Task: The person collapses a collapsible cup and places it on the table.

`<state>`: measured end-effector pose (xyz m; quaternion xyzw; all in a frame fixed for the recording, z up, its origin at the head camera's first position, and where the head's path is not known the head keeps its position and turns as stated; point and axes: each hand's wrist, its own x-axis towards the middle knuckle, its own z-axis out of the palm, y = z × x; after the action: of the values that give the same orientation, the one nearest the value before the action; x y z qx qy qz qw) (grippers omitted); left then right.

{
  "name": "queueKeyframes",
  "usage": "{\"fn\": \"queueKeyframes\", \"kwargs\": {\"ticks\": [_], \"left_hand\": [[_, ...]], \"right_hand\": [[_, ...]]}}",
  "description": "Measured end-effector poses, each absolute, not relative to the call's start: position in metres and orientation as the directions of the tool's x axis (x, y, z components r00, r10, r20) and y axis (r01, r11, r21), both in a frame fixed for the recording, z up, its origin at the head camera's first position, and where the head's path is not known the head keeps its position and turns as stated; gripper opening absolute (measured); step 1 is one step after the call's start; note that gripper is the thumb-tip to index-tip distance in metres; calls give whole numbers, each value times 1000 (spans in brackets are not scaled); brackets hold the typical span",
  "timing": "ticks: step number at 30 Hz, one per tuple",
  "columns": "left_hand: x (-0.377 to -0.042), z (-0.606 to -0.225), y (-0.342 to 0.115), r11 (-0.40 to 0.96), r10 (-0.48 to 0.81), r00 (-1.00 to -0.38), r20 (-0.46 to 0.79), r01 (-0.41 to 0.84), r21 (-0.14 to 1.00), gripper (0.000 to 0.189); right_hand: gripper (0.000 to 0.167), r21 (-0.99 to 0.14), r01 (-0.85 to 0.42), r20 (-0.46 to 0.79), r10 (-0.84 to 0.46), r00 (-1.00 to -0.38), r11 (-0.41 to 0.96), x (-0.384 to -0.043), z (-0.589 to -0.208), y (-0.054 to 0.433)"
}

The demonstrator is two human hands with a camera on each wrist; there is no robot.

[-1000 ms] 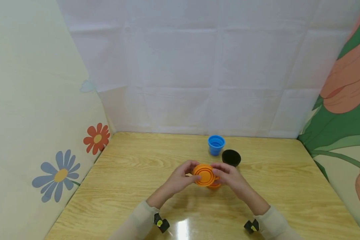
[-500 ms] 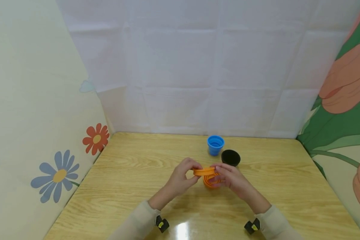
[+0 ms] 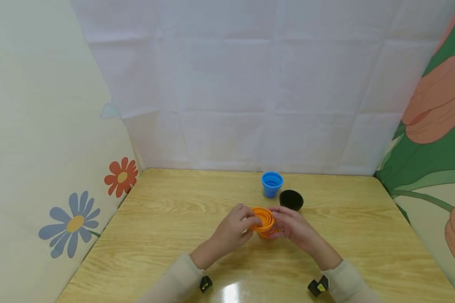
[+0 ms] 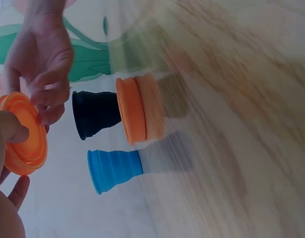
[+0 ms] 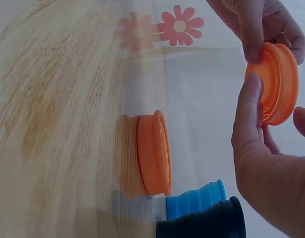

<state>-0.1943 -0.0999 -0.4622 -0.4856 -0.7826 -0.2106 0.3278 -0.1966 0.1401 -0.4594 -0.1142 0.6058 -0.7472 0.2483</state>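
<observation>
My left hand (image 3: 231,229) pinches an orange collapsible cup (image 3: 266,217), flattened to a ringed disc, above the table. In the left wrist view, its thumb presses inside the disc (image 4: 34,141). My right hand (image 3: 297,229) is at the disc's right edge. Its fairly straight fingers touch the disc in the right wrist view, with the thumb apart. Below, a second flattened orange collapsible cup (image 5: 154,153) sits on the table, partly hidden by the hands in the head view.
A blue collapsible cup (image 3: 271,184) stands expanded toward the back of the wooden table (image 3: 167,210). Just right of it and nearer is a black cup (image 3: 291,200), also standing tall. A white cloth (image 3: 220,84) hangs behind the table's far edge.
The held orange cup has turned from its flat side, through edge-on, to show its ringed hollow. The left thumb has moved into that hollow. The other cups have stayed put.
</observation>
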Motion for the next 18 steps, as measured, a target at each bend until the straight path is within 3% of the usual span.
{"fn": "queueKeyframes", "kwargs": {"ticks": [5, 9, 14, 18], "left_hand": [[-190, -460, -99, 466, 724, -234, 648, 859, -211, 27], [-187, -459, -98, 463, 750, -214, 626, 846, -265, 24], [-187, -458, -100, 472, 754, -236, 614, 844, -255, 29], [-189, -458, -106, 493, 735, -336, 589, 861, -124, 39]], "right_hand": [[50, -963, 216, -105, -511, -853, -163, -196, -460, 140], [46, -964, 206, -95, -500, -861, -170, -196, -461, 140], [41, -968, 190, -94, -465, -880, -165, -194, -458, 138], [40, -971, 172, -81, -445, -892, -167, -193, -455, 137]]}}
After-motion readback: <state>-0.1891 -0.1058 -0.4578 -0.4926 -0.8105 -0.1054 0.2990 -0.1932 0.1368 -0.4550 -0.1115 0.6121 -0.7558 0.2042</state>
